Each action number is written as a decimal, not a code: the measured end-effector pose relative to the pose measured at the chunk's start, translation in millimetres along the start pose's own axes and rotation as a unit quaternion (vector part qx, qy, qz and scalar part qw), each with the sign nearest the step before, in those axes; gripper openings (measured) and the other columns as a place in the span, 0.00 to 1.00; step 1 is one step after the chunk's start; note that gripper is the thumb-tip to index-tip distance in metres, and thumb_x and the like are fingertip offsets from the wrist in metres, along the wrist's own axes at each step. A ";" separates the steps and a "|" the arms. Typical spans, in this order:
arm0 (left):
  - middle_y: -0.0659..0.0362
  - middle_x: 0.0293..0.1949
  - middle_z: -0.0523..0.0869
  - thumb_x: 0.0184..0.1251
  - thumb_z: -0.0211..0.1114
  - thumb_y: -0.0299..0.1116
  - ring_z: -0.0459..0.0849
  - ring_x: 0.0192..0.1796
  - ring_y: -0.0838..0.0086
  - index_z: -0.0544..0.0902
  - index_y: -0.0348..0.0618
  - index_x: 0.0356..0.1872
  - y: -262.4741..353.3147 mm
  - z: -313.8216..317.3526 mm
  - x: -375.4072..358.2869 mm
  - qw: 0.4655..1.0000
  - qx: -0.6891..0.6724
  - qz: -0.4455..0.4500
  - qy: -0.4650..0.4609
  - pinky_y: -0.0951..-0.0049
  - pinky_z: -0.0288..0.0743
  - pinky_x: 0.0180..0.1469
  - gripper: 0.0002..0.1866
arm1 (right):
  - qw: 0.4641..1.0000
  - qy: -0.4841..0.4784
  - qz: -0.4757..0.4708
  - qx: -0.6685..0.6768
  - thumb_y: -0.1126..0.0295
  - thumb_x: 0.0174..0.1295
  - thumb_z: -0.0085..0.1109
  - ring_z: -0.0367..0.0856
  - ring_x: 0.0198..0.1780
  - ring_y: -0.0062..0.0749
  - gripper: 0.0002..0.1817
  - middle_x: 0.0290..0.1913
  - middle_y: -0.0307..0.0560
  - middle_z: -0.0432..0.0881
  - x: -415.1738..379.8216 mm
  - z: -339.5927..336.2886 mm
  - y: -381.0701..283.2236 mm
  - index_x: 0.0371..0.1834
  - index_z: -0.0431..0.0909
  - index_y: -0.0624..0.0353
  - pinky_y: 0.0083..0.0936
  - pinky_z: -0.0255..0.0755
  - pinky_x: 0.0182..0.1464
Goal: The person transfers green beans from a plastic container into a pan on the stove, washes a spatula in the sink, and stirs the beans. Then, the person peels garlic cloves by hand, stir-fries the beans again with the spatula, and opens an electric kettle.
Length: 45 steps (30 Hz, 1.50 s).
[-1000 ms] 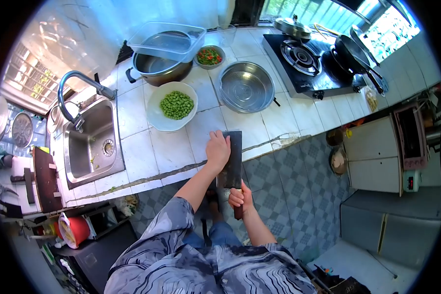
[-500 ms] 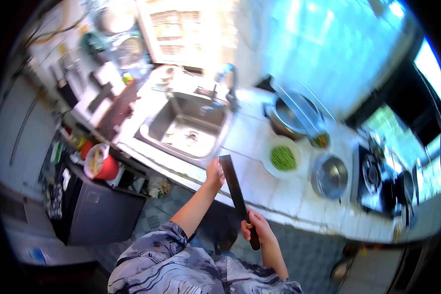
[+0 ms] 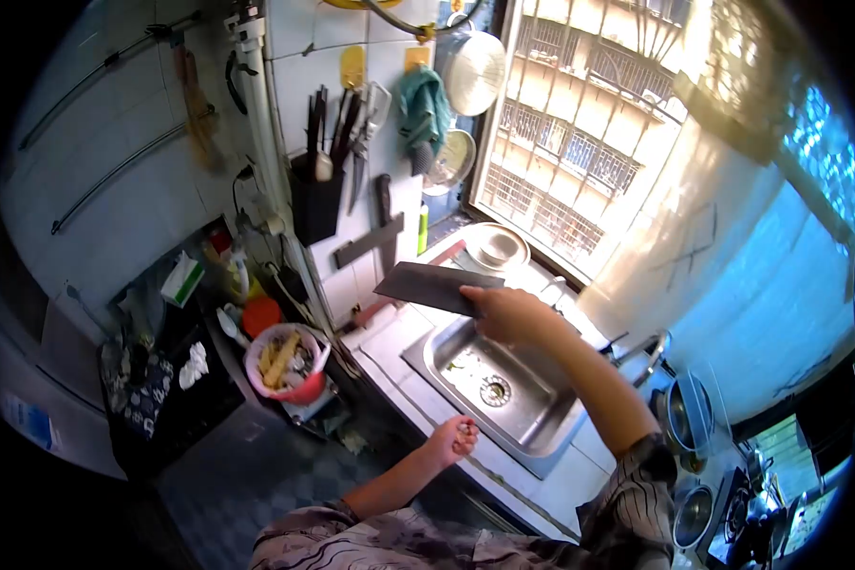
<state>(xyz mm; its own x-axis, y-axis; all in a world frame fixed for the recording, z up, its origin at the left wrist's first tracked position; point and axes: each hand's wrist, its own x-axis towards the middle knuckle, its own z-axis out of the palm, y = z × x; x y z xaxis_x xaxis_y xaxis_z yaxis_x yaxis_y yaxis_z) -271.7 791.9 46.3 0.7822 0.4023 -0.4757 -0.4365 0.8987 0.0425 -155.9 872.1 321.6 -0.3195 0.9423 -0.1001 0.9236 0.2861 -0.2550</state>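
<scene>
My right hand is closed on a cleaver, stretched out over the far left side of the sink. Its broad dark blade points left, toward the tiled wall; the handle is hidden in my grip. A magnetic knife strip is fixed to that wall, with a black-handled knife upright against it. Low by the counter's front edge, my left hand is curled closed. Whether anything lies inside its fingers is hidden.
A black knife holder full of handles hangs left of the strip. Bowls stand behind the sink, near the faucet. On the left is a red-and-white bin with scraps. A metal bowl and a stove are at right.
The view has swung left toward the wall. My right hand has carried the cleaver from in front of my body out over the sink. My left hand is now away from the blade.
</scene>
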 end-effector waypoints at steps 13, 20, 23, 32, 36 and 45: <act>0.62 0.22 0.67 0.63 0.48 0.32 0.61 0.17 0.82 0.67 0.43 0.29 114.3 -3.1 -33.3 1.000 0.005 -0.018 -0.010 0.86 0.50 0.10 0.05 | 0.935 -0.250 0.007 -0.252 0.72 0.48 0.45 0.77 0.17 0.29 0.09 0.17 0.44 0.76 225.6 -87.0 -88.8 0.25 0.77 0.60 0.27 0.72 0.20; 0.62 0.22 0.66 0.64 0.46 0.32 0.60 0.17 0.82 0.67 0.43 0.29 141.4 -5.5 -25.2 0.999 0.011 -0.036 -0.025 0.86 0.50 0.10 0.06 | 0.777 0.343 -0.318 -0.422 0.65 0.40 0.60 0.79 0.37 0.28 0.10 0.30 0.37 0.80 271.8 -74.7 -87.0 0.26 0.79 0.56 0.25 0.71 0.37; 0.62 0.22 0.66 0.64 0.45 0.32 0.61 0.17 0.82 0.68 0.43 0.29 150.5 -3.6 -23.5 0.998 0.005 -0.048 -0.051 0.86 0.51 0.11 0.06 | 0.768 0.296 -0.405 -0.398 0.67 0.43 0.57 0.76 0.40 0.29 0.08 0.34 0.38 0.78 281.9 -76.8 -75.5 0.27 0.78 0.54 0.24 0.69 0.43; 0.59 0.25 0.70 0.65 0.46 0.33 0.66 0.25 0.76 0.70 0.41 0.32 142.2 14.8 24.2 0.987 -0.008 -0.133 -0.091 0.83 0.60 0.19 0.08 | 0.695 0.493 -0.441 -0.281 0.69 0.46 0.50 0.63 0.56 0.41 0.18 0.49 0.49 0.67 290.8 -12.6 -28.7 0.43 0.69 0.58 0.38 0.63 0.59; 0.60 0.26 0.72 0.66 0.46 0.36 0.67 0.24 0.78 0.70 0.43 0.31 124.2 36.2 49.0 0.986 -0.003 -0.147 -0.082 0.85 0.60 0.20 0.09 | 0.798 0.443 -0.399 -0.088 0.58 0.34 0.66 0.63 0.58 0.47 0.34 0.55 0.56 0.62 268.9 25.3 -29.3 0.46 0.70 0.63 0.36 0.62 0.59; 0.59 0.24 0.76 0.61 0.52 0.33 0.74 0.25 0.73 0.71 0.41 0.28 78.5 34.1 177.4 0.957 0.032 -0.289 -0.015 0.77 0.72 0.25 0.07 | 0.828 0.491 -0.143 0.231 0.74 0.45 0.59 0.74 0.29 0.41 0.13 0.29 0.46 0.73 71.7 119.9 42.2 0.36 0.71 0.60 0.28 0.70 0.31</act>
<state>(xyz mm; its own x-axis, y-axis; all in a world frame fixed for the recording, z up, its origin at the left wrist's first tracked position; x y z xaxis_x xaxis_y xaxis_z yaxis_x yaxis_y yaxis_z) -152.1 939.8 -4.8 0.8975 -0.1608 -0.4106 0.0996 0.9810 -0.1665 -165.2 930.8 188.3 0.0239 0.5994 0.8001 0.5875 0.6391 -0.4964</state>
